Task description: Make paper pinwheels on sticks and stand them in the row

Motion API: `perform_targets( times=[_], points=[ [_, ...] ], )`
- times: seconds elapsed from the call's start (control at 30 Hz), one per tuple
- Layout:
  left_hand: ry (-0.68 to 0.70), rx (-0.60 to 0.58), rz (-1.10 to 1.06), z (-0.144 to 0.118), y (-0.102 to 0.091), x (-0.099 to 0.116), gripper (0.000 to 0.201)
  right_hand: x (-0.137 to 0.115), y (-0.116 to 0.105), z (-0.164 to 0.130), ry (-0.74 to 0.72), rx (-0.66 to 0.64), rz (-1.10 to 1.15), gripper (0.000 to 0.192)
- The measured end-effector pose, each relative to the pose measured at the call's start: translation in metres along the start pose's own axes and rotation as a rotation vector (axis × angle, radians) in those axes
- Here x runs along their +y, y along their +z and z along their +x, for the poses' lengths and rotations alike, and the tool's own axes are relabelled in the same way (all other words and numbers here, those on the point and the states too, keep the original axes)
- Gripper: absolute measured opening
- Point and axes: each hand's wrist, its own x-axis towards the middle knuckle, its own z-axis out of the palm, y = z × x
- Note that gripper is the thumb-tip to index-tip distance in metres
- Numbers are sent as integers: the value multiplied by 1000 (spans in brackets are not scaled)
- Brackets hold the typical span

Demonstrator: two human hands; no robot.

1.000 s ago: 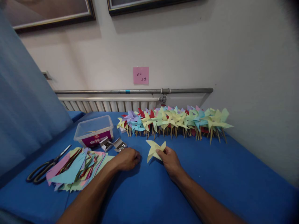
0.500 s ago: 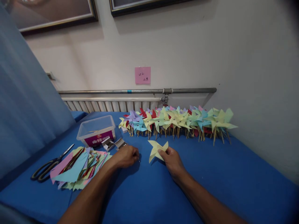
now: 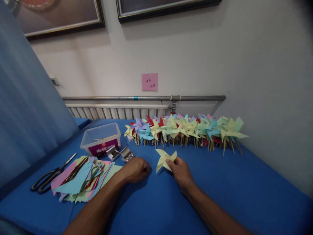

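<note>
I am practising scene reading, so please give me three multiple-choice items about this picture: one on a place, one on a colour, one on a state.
1. Where do the scissors lie?
A. left of the paper stack
B. inside the plastic box
C. under the pinwheel row

2. What colour is the paper pinwheel in the right hand?
A. red
B. pale yellow
C. purple

3. How is the left hand?
A. raised in the air
B. gripping the scissors
C. curled, resting on the blue table

Answers: 1 A, they lie at the stack's left edge. 2 B, its folded blades are pale yellow. 3 C, its fingers are closed, down on the cloth.
</note>
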Motion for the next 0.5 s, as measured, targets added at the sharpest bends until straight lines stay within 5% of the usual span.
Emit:
perform_targets(
  times=[0.23,0.5],
  points=[
    [22,71,-129,-3,-4,3,18,0,0,2,-12,22,-3,39],
    [-23,445,-672,10,5,26,10,3,8,-1,-28,10,42,40]
  ],
)
